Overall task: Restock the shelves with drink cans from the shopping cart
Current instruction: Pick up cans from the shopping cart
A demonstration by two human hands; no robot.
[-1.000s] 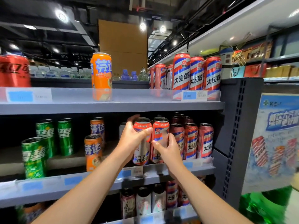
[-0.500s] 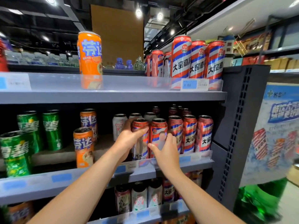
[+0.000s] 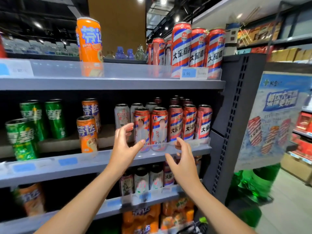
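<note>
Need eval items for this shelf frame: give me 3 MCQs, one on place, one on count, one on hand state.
1. Where does the lone orange can with blue lettering stand?
A. top shelf
B. floor
C. bottom shelf

2. How many green cans show on the middle shelf?
A. one
B. three
C. six

3. What are the two hands doing?
A. both gripping one can
B. left hand gripping a bottle
C. both open, holding nothing

Key:
1. A: it stands alone behind the clear lip of the top shelf.
2. B: two stand at the back and one nearer the front on the middle shelf.
3. C: the left hand and right hand have spread fingers in front of the two red cans, with no grip on either.
</note>
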